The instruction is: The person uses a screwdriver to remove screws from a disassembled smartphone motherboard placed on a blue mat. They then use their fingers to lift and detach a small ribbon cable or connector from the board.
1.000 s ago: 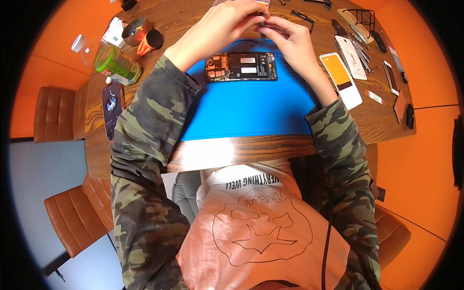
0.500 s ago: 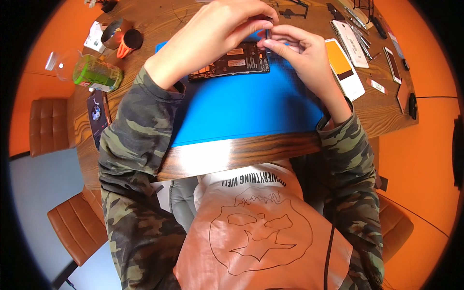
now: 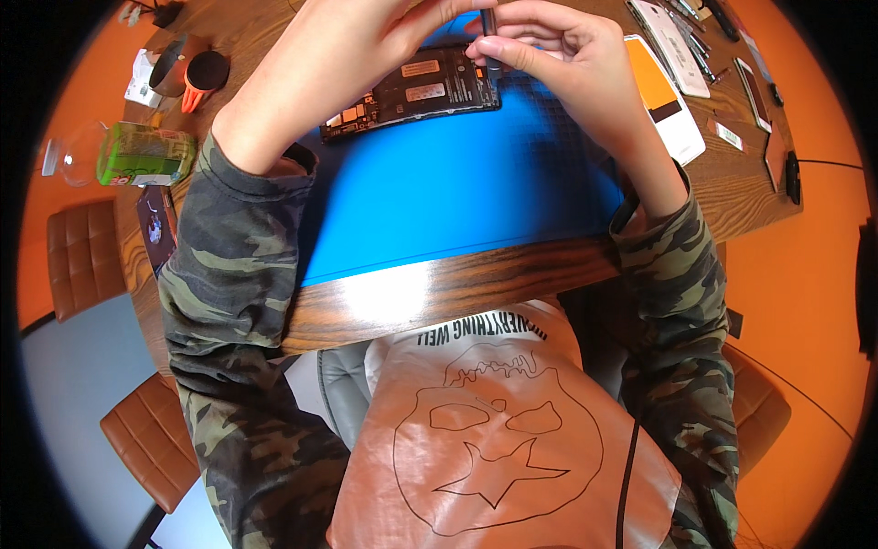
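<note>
An opened phone [image 3: 457, 84] lies on a blue mat [image 3: 412, 201], its dark inner frame and small circuit parts exposed. Over its right end a slim dark screwdriver [image 3: 491, 37] stands nearly upright. My right hand [image 3: 572, 55] pinches the lower part between thumb and fingers. From the left, my left hand [image 3: 366, 41] reaches across the phone, and its fingers close on the screwdriver's upper end at the picture's top edge. These left fingertips are partly cut off. The screwdriver's tip is too small to make out.
To the right lie a white phone with a yellow panel [image 3: 688, 137], a white phone shell [image 3: 672, 50] and several metal tools. A green-labelled bottle [image 3: 146, 154], a black-and-orange cup [image 3: 206, 78] and a dark phone [image 3: 155, 229] are at the left. The wooden table edge [image 3: 457, 284] runs before me.
The whole view has shifted, so the phone, mat and both hands appear higher and the phone further left. Both hands keep their hold on the screwdriver over the phone's right end.
</note>
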Demonstrator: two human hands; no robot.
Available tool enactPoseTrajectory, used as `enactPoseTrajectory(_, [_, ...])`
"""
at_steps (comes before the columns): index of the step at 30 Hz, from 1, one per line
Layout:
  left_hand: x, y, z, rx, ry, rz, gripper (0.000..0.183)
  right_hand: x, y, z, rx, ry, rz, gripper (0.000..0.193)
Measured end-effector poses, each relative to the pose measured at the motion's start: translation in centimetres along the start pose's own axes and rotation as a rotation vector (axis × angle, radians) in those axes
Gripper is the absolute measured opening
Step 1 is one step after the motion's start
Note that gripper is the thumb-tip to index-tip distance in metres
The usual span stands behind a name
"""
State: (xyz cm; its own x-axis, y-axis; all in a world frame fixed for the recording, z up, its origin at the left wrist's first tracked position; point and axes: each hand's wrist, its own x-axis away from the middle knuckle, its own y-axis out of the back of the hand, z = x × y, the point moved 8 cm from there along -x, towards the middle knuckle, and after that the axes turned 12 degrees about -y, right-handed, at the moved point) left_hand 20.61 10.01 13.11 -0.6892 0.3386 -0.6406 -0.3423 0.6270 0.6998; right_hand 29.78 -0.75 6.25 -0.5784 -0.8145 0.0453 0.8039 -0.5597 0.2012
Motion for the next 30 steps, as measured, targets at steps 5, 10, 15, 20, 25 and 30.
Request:
enactPoseTrajectory(5, [0.09,-0.32,0.12,-0.001,-0.017,0.005,0.018,-0.22,0.08,-0.19,0.05,-0.002,-0.006,0.027])
enactPoseTrajectory(10, [0.22,-0.42,0.2,-0.05,-0.003,0.04,0.017,-0.54,-0.13,-0.44,0.027,0.012,0.011,0.027])
enactPoseTrajectory(15, [0.17,-0.44,0.22,-0.052,-0.027,0.037,0.016,-0.32,0.08,-0.48,0.063,-0.043,-0.006,0.028])
enactPoseTrajectory(20, [0.24,-0.45,0.25,-0.05,-0.05,0.028,0.016,-0.27,-0.01,-0.28,0.045,-0.046,-0.002,0.028])
enactPoseTrajectory(25, [0.32,-0.61,0.4,-0.072,-0.045,0.034,0.017,-0.24,0.13,-0.26,0.051,-0.047,-0.015,0.029])
enactPoseTrajectory(30, [0.29,-0.65,0.4,-0.082,-0.059,0.035,0.017,-0.32,0.13,-0.37,0.073,-0.051,-0.017,0.029])
